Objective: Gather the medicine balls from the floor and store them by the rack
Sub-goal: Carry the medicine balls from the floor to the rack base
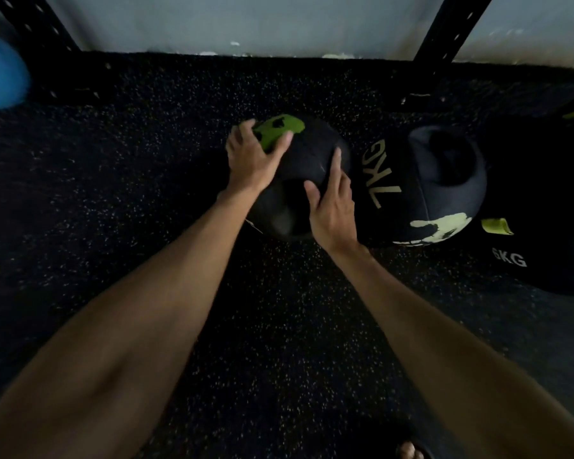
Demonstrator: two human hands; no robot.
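Currently, head view. I read the left grip (251, 157) as wide: fingers spread and laid over the upper left of the ball (307, 154), with the thumb and fingers straddling its green patch (279, 129). The right grip (333, 210) is also wide: fingers straight, palm flat against the right side of the ball, forefinger extended along its surface. Neither grip curls round anything; the ball sits pressed between the two palms.

Ball position: low over the speckled floor (279, 326), short of the wall (246, 21), between the two perforated uprights of the rack (451, 28). Its lower edge is blurred, so I cannot tell whether it rests on the floor or clears it.

Adjacent items: the 7KG ball (424, 187) lies just beside the right grip; contact with the held ball cannot be confirmed. The 6KG ball (537, 210) lies beyond it at the right edge. A blue ball (0, 74) sits at the far left beside the left upright.
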